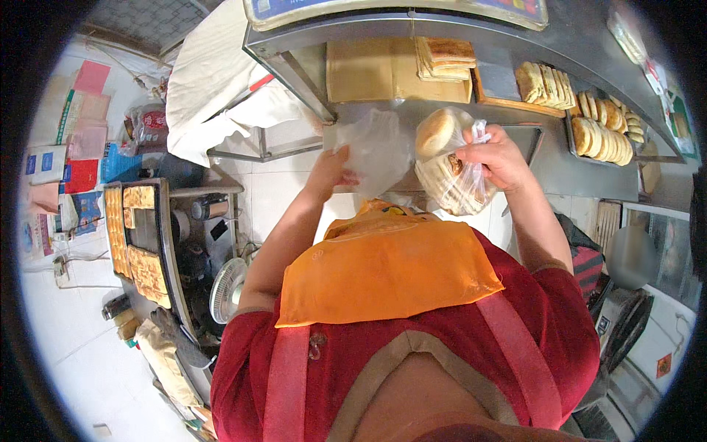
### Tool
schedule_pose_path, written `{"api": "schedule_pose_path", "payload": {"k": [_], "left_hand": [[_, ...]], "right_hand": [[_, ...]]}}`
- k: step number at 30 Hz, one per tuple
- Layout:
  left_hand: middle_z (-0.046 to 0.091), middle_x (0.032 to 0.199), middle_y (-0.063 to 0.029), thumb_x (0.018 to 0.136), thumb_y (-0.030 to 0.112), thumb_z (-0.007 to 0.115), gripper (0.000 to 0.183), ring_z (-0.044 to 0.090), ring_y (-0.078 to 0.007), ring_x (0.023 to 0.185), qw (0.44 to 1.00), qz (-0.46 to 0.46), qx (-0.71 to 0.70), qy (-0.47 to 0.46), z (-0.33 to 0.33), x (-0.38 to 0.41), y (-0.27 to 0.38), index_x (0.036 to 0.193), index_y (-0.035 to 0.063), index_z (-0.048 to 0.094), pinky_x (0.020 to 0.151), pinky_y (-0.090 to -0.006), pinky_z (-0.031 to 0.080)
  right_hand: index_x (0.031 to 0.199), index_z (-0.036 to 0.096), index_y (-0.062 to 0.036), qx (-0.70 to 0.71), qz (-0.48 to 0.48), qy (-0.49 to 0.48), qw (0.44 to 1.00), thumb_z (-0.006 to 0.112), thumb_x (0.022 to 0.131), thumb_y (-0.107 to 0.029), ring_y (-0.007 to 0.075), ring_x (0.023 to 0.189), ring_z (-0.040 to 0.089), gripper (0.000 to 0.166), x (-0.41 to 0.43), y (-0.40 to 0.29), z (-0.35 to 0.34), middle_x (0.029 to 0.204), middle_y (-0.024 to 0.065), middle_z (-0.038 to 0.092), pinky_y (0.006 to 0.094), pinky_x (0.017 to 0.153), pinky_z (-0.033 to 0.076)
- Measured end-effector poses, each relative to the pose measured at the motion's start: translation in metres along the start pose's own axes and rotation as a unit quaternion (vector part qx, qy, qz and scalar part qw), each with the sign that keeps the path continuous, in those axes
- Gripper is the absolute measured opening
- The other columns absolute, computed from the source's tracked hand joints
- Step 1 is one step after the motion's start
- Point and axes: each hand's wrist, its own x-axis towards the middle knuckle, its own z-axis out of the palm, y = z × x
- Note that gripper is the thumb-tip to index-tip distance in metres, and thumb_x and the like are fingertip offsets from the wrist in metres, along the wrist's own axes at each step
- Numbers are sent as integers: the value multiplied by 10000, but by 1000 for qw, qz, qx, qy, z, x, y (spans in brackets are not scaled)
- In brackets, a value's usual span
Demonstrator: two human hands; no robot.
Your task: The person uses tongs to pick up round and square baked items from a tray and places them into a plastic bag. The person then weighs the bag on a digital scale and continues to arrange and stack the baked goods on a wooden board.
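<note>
My right hand (pixel 494 157) grips the gathered neck of a clear plastic bag (pixel 483 185) in front of me. Round flatbreads (pixel 436 135) fill that bag, with one pale bread tilted at its top left. On the other side, my left hand (pixel 334 175) has its fingers curled at the edge of a thin translucent plastic bag (pixel 381 149), which hangs loose and shows nothing inside. Both bags are apart from each other, just in front of a metal counter (pixel 585 174).
Stacked flat breads (pixel 444 58) lie on a tan board (pixel 364 72) under a metal shelf (pixel 386 27). Sliced-looking breads (pixel 544 85) and round breads (pixel 602 138) sit on trays to the right. At left are baked squares (pixel 146 265) and a fan (pixel 227 290). A person (pixel 632 257) is at right.
</note>
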Motion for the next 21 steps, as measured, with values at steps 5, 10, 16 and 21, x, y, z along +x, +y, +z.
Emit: {"api": "schedule_pose_path", "payload": {"k": [5,10,16,21], "left_hand": [[564,1115,-120,943,335,507,437,648,-259,787,996,40,33,-66,40,43,-29,1235,10,496,666,-395,578],[607,1129,-127,949,389,453,446,653,-236,819,999,26,1,28,16,63,-61,1224,44,526,687,-350,557],[601,1160,-96,942,353,494,439,648,-195,814,999,25,-14,20,1,42,-58,1255,46,509,695,-301,521],[626,1055,-100,935,326,517,421,646,-208,774,995,-6,-92,-28,-1,52,-58,1222,18,523,679,-316,528]], "right_hand": [[732,594,-73,24,16,10,1000,708,749,-33,58,451,484,121,20,14,26,600,-23,548,207,375,295],[755,612,-33,50,87,100,990,683,764,-40,81,418,474,72,73,105,35,601,10,563,232,339,280],[945,622,37,26,39,78,996,676,741,-16,83,451,506,218,83,114,45,711,48,624,227,342,313],[986,668,34,-147,-5,64,987,648,731,-30,121,674,624,264,86,79,52,802,54,680,276,607,507]]}}
